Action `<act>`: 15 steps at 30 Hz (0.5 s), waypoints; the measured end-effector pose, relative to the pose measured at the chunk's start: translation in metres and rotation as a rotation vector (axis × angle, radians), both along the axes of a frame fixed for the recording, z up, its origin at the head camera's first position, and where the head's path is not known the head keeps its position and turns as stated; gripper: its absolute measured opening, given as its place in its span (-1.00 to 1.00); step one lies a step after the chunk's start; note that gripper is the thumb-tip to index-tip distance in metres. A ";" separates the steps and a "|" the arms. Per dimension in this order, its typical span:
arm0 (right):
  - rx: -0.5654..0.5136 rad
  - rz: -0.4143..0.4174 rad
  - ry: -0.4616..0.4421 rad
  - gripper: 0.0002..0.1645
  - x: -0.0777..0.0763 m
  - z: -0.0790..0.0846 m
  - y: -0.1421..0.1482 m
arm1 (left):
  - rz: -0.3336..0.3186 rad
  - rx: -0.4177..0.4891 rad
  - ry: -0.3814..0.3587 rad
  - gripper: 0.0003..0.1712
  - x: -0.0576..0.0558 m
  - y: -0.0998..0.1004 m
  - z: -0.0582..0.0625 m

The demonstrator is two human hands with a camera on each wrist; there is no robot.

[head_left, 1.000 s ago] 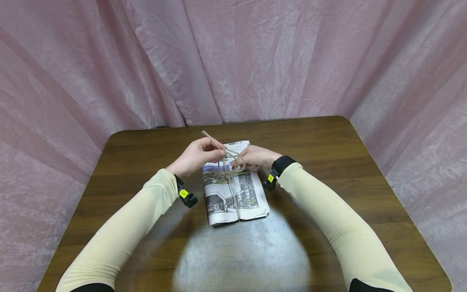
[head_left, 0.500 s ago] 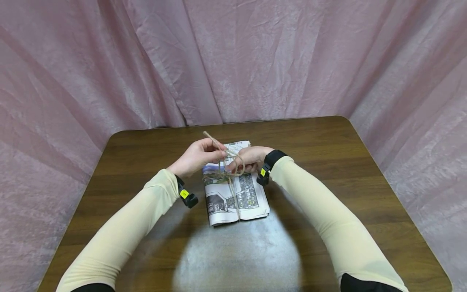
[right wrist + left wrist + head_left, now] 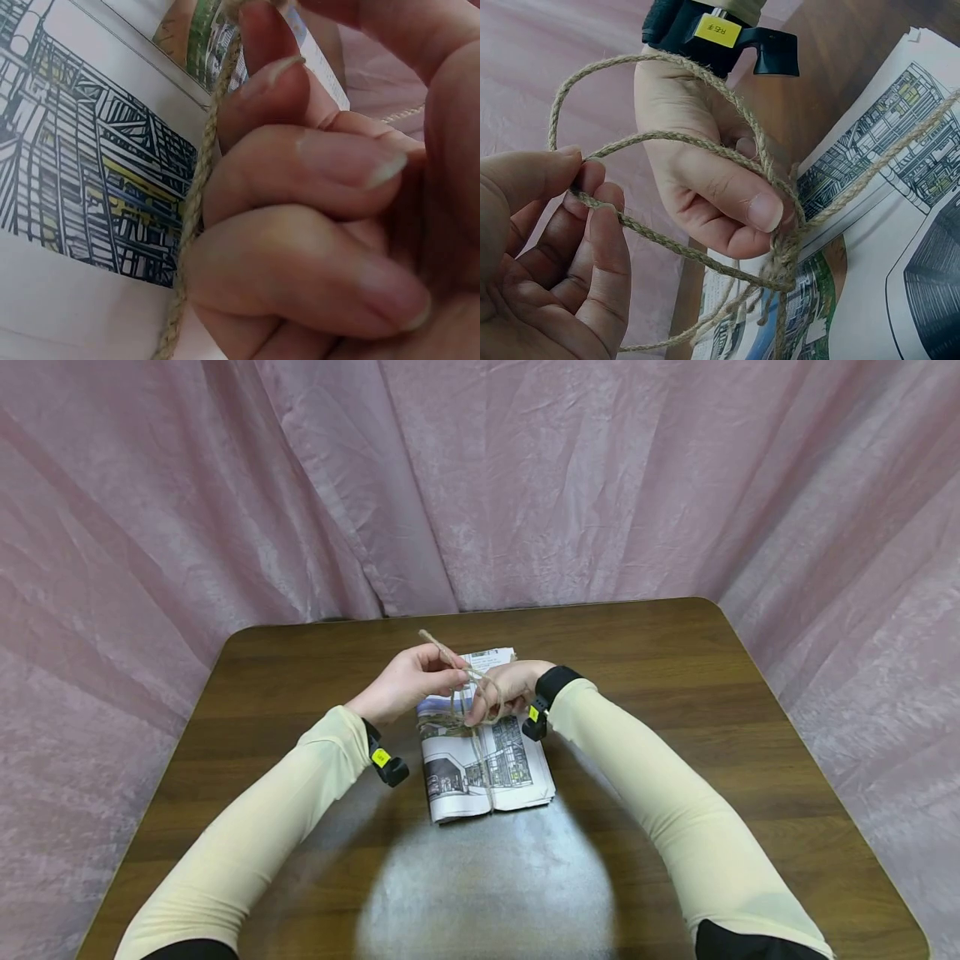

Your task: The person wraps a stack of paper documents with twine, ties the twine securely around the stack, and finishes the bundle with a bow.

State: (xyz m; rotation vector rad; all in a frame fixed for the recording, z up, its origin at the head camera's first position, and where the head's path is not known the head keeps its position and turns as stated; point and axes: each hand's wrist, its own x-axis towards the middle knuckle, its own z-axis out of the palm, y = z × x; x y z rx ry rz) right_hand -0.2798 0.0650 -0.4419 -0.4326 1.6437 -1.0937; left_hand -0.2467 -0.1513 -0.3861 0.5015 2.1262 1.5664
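A folded newspaper bundle [image 3: 448, 750] lies on the table with twine [image 3: 784, 259] wound round it both ways and knotted where the strands cross. My left hand [image 3: 411, 681] pinches a strand between thumb and fingertips, and a free end sticks up past the fingers. In the left wrist view, two strands arch from that pinch over to the knot. My right hand [image 3: 517, 683] bends over the bundle, thumb [image 3: 761, 210] and forefinger pinching at the knot. Its other fingers [image 3: 300, 157] are curled, their backs against a taut strand in the right wrist view.
The brown wooden table [image 3: 300, 677] has rounded far corners. Pink curtains [image 3: 555, 485] hang behind it and at both sides. Each wrist wears a black strap with a small camera [image 3: 390, 770].
My right hand has moved a little left and nearer to me, bringing its fingertips down to the knot. The left hand has stayed nearly in place with its strand.
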 end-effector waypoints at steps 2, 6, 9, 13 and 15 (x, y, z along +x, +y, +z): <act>-0.002 -0.004 0.016 -0.43 0.000 -0.001 0.000 | 0.001 0.002 -0.002 -0.80 0.000 0.000 0.000; 0.002 -0.087 0.046 -0.51 0.000 -0.004 0.005 | 0.000 0.003 0.001 -0.80 -0.001 -0.002 0.000; -0.014 -0.234 0.032 -0.63 -0.001 -0.008 0.012 | -0.002 0.002 0.006 -0.78 -0.001 -0.003 0.000; -0.084 -0.429 0.010 -0.83 -0.001 -0.010 0.026 | -0.001 0.005 0.007 -0.77 -0.002 -0.004 0.000; -0.116 -0.505 0.022 -0.86 0.000 -0.008 0.032 | 0.003 0.006 0.006 -0.78 -0.002 -0.005 0.000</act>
